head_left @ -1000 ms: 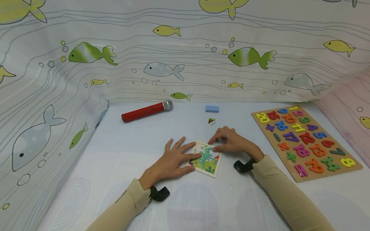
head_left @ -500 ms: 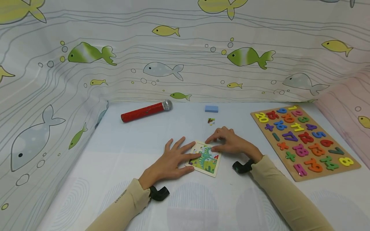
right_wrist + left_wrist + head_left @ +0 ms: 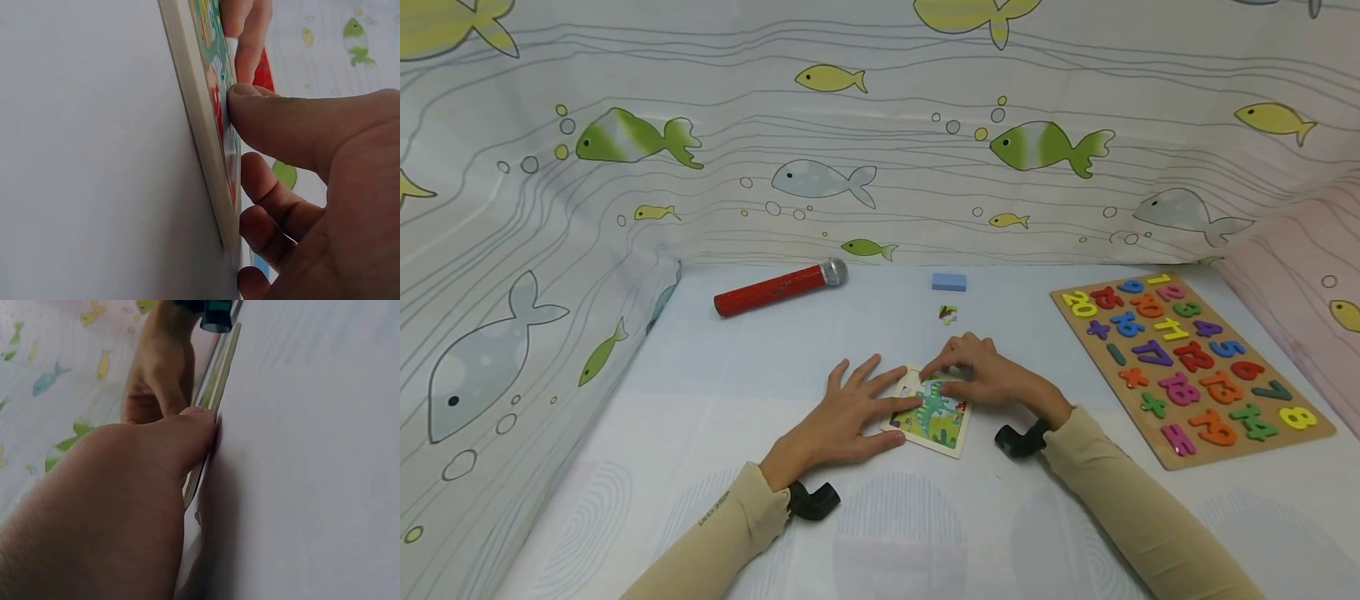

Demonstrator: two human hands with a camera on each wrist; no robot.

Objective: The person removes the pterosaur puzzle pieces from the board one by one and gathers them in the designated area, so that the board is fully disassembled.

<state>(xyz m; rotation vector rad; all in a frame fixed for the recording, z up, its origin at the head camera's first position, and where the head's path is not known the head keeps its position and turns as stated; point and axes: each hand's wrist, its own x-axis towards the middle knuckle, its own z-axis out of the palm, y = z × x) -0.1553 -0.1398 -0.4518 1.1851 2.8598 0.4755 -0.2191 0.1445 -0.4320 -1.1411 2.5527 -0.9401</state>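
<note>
Editor: Where is the dinosaur puzzle (image 3: 942, 429)?
Photographer: On the pale tablecloth (image 3: 925, 533), set askew, its light frame rimming a green-and-blue picture.
Editor: And the hands?
Photographer: A person's left hand (image 3: 844, 423) rests from the puzzle's left side, fingers straight and spread apart, thumb at its near-left edge. The right hand (image 3: 1000, 375) bends in over the far-right edge, thumb touching the picture. Whether those bent fingers pinch a piece, I cannot tell.
Editor: Which edges stand uncovered?
Photographer: The puzzle's near-right corner, both sides meeting there in full view.
Editor: What surrounds it?
Photographer: Just beyond the puzzle lies a small picture tile (image 3: 948, 314), with a blue block (image 3: 949, 282) farther back. A red microphone (image 3: 771, 290) lies beyond it to the left, well apart. A number board (image 3: 1152, 428) spreads to the puzzle's right, past the right hand.
Editor: Room to move?
Photographer: Widest on the puzzle's near side, where tablecloth stretches between the two forearms.
</note>
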